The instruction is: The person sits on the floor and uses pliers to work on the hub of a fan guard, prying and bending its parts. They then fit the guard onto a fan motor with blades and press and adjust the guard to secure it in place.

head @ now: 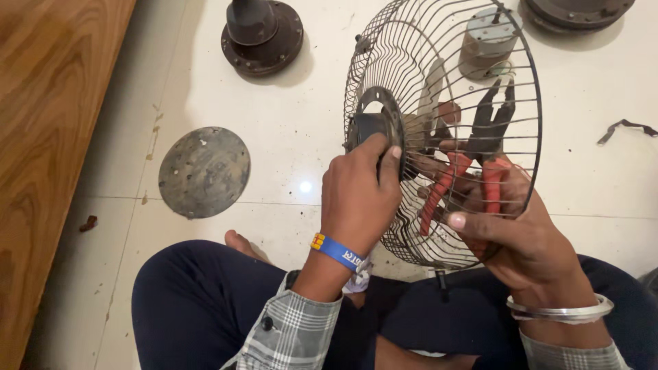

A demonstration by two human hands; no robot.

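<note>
Down over the person's lap, the left hand (pixel 360 199) clasps the dark hub (pixel 370 127) of a wire fan guard (pixel 411 41), fingers curled tight. Inside the guard, the right hand (pixel 521 236) grips red-handled pliers (pixel 473 164). Nearby, a round metal plate (pixel 203 171) lies on the white floor (pixel 288 116).

Support surface: white tiled floor (pixel 288 130), glossy, with a grout line running across beside the fingers (pixel 384 154) of the left hand. Lying flat on it, well left of those fingers — a round, rusty metal disc (pixel 204 172). Up and left of them, a dark round fan base (pixel 262 33) stands on the tile. Above the right-hand fingers — a grey cylindrical motor (pixel 488 38) and part of another dark base (pixel 579 12). Far right, a black strip (pixel 625 127). Small brown debris (pixel 88 223) at far left.
</note>
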